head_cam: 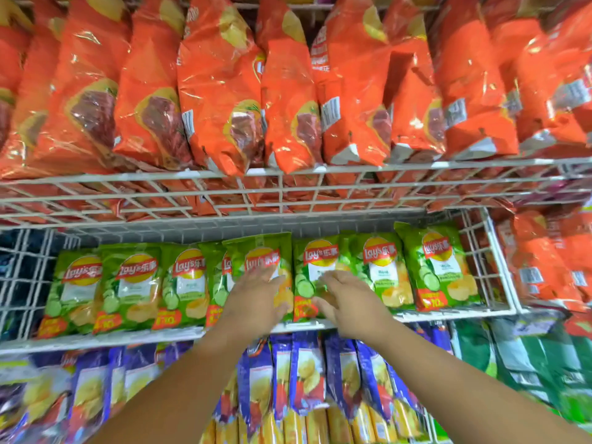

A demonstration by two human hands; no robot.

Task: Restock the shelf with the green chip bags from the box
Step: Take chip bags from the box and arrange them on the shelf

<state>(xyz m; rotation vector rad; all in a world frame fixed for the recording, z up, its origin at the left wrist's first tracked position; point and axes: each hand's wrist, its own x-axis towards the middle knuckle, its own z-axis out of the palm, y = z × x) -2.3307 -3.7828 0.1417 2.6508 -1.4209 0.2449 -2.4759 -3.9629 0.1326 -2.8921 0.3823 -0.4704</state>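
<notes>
At mid-frame I see the white wire shelf basket (455, 312) holding a row of glossy green chip bags (134, 283) standing upright. The basket above holds orange chip bags (217, 91); blue-purple bags (304, 373) fill the one below. My left hand (256, 299) lies flat, fingers straight, on a centre green bag. My right hand (349, 302) touches the neighbouring bag, fingers loosely spread.

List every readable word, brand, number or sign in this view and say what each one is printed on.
"Lay's" with Chinese characters: red-and-yellow logo on the upright green foil chip bags in the white wire shelf basket.
"10": orange corner patch on those bags, clearest on one left of the hands.
Orange, blue and dark green bags, and all barcode stickers: too blurred to read.
</notes>
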